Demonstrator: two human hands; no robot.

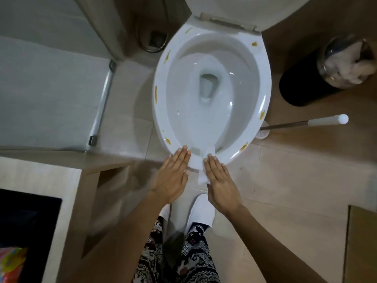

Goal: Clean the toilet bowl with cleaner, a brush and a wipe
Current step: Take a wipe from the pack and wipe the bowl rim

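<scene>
The white toilet bowl (263,82) stands open with its lid up, and several yellow-brown smears dot its rim. A white wipe (202,176) lies draped over the rim's front edge. Both of my hands lie flat with straight fingers at that edge: my left hand (173,176) on the wipe's left side, my right hand (220,180) on its right side. The toilet brush (318,122) leans in its holder on the floor right of the bowl, white handle pointing right. No cleaner bottle is in view.
A black bin (302,82) with crumpled white paper in its clear liner stands at the right. A glass shower door with a metal handle (102,105) is at the left, a floor drain (155,40) behind it. My white slippers (202,209) stand just below the bowl.
</scene>
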